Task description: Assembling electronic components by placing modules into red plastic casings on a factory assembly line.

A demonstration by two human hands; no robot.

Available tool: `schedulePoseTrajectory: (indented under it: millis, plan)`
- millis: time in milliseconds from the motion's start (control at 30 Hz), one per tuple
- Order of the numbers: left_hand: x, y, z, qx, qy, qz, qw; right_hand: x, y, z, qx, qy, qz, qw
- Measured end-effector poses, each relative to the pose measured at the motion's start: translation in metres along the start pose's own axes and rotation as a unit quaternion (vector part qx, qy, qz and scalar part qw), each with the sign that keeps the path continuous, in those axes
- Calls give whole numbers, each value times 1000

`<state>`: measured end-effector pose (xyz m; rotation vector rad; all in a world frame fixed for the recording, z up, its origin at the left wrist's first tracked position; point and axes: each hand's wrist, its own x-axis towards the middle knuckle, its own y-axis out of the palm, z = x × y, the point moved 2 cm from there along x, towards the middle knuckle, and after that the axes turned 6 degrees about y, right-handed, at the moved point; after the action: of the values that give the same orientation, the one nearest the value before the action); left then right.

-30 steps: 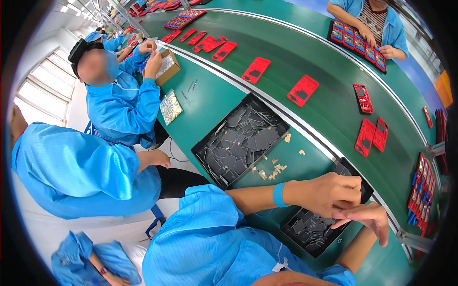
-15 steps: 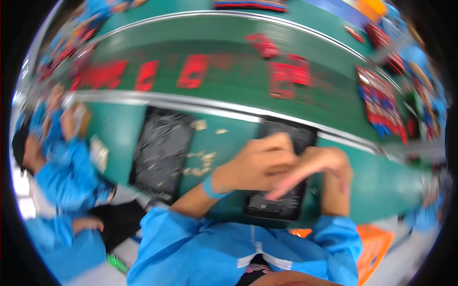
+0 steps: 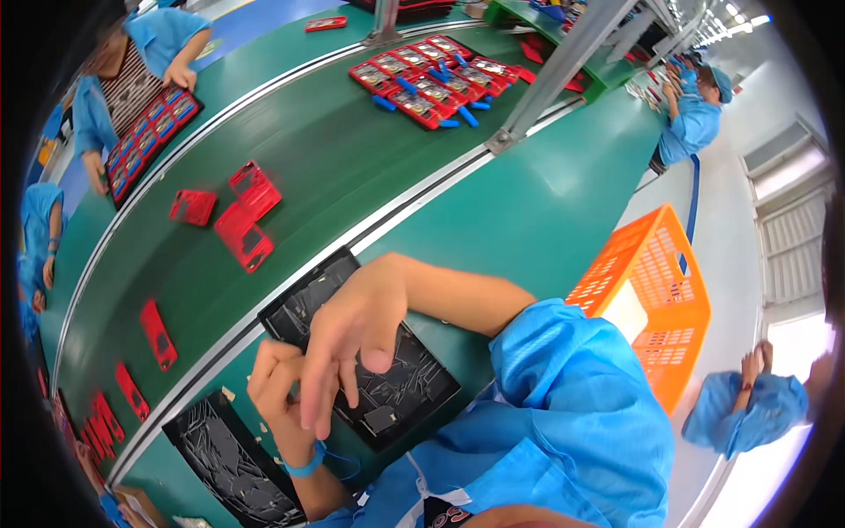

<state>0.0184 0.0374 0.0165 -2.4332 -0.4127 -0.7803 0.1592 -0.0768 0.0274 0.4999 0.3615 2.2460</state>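
Observation:
My right hand (image 3: pixel 356 326) reaches across with its fingers stretched and pointing down, holding nothing that I can see. Behind it my left hand (image 3: pixel 280 380), with a blue band round the wrist, has its fingers curled together. The right fingers cover part of the left fingertips, so anything pinched there is hidden. Both hands are above a black tray (image 3: pixel 424 417), which holds many thin black strips (image 3: pixel 400 365) and a small dark rectangular piece (image 3: pixel 381 419). A second black tray (image 3: pixel 191 412) of similar strips lies to the left, with small cream-coloured bits (image 3: pixel 228 393) near it.
Beyond a metal rail, red cases (image 3: pixel 244 236) lie on the green belt (image 3: pixel 299 189), with red-and-blue parts (image 3: pixel 431 88) farther off. A metal post (image 3: pixel 559 75) rises at the rail. An orange basket (image 3: pixel 678 326) stands at my right. Co-workers in blue are around.
My view has swung to the right, bringing the orange basket and post into fuller sight. My hands stay close together over the tray; the right fingers now overlap the left ones.

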Motion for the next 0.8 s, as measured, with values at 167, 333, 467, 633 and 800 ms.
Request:
schedulePoseTrajectory:
  millis: [167,333,467,633,800]
  plan:
    - [-1,10,-1,38,6,-20,999,-4,-1,3,4,5,-5,1000]
    - [11,16,-4,-5,-18,-19,1000,-13,-1,9,-1,1,12,1000]
    - [9,15,3,29,6,-12,1000,-17,-3,10,0,-4,10,1000]
    - [18,26,-4,-12,-30,-41,999,-27,-7,14,7,-11,9,1000]
    - [16,22,-2,33,20,-21,999,-28,-4,15,11,-26,15,999]
